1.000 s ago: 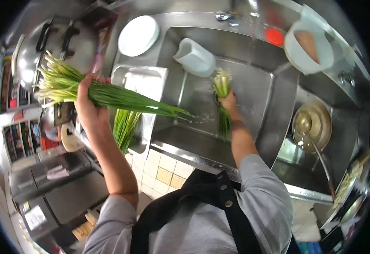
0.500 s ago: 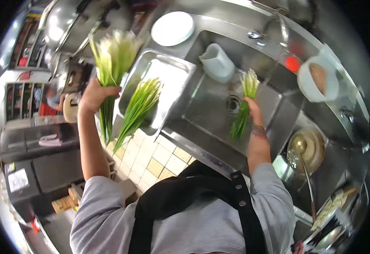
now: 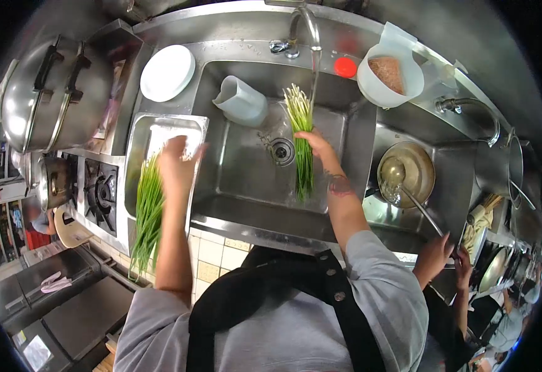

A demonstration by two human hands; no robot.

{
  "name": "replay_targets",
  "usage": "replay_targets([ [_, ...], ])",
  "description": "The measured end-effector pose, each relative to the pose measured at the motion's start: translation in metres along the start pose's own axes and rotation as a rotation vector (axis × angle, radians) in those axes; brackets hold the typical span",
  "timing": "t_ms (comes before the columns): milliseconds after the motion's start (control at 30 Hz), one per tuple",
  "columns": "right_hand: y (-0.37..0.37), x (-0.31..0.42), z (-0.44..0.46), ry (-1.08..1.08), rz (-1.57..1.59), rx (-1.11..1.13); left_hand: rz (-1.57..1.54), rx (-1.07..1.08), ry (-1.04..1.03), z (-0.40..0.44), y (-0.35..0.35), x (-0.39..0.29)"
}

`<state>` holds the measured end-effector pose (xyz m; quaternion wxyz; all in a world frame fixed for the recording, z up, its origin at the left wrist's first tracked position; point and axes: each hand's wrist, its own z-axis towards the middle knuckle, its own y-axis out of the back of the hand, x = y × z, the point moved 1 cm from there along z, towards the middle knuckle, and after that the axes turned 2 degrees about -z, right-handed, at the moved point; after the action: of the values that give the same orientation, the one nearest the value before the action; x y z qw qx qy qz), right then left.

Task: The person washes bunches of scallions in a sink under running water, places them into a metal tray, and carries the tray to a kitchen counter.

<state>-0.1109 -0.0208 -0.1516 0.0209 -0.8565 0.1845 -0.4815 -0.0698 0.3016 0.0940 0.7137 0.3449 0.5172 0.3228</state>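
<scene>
A bunch of green onions (image 3: 304,142) stands almost upright over the left sink, pale ends up, beside the stream from the tap. Wrapped around its middle is my right hand (image 3: 315,144). My left hand (image 3: 178,166), a little blurred, is over the metal tray (image 3: 197,133) with its fingers apart. Just beneath and beside that hand, more green onions (image 3: 148,208) lie in the tray, their green ends hanging over its near edge.
A translucent jug (image 3: 241,102) lies in the left sink (image 3: 233,180). A white lid (image 3: 168,73) sits at the back left. In the right sink is a bowl (image 3: 429,164) with a ladle (image 3: 421,208); another person's hands (image 3: 433,260) are at its handle.
My left hand has lowered its green onions into the tray and opened. My right hand's bunch is now beside running water. The view has shifted right, and another person's hands have appeared.
</scene>
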Motion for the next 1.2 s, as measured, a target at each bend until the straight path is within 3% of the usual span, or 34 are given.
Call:
replay_targets([
  [33,-0.001,0.008,-0.005,-0.018,0.032,0.053,-0.32,0.205,0.115,-0.003,-0.02,-0.043],
  [67,-0.001,0.012,-0.009,-0.005,0.027,0.077,-0.408,0.364,0.141,-0.004,-0.055,-0.052],
  [100,-0.002,0.016,-0.012,0.009,0.021,0.103,-0.686,0.497,0.246,-0.005,-0.097,-0.058],
  [200,-0.014,0.037,-0.029,0.115,0.074,0.152,-1.06,0.536,0.596,-0.006,-0.233,-0.043],
  [300,-0.021,0.045,-0.037,0.12,0.225,0.106,-1.616,0.644,0.778,0.0,-0.253,-0.065],
  [433,-0.014,0.052,-0.041,0.104,0.32,0.069,-1.529,0.698,0.753,0.008,-0.243,-0.068],
  [567,-0.01,0.052,-0.039,0.119,0.417,0.061,-1.706,0.709,0.736,0.005,-0.248,-0.058],
  [767,-0.018,0.063,-0.042,0.182,0.04,0.079,-1.739,0.838,0.689,0.009,-0.251,-0.057],
  [867,-0.015,0.063,-0.041,0.156,0.131,0.001,-1.753,0.829,0.694,0.012,-0.253,-0.059],
  [967,-0.01,0.064,-0.045,0.087,0.435,-0.011,-1.873,0.852,0.774,0.013,-0.26,-0.048],
  [1133,-0.004,0.06,-0.047,0.046,0.566,0.182,-1.984,0.714,0.81,0.009,-0.23,-0.057],
  [1200,-0.005,0.055,-0.041,0.054,0.565,0.199,-1.841,0.699,0.74,0.015,-0.245,-0.053],
])
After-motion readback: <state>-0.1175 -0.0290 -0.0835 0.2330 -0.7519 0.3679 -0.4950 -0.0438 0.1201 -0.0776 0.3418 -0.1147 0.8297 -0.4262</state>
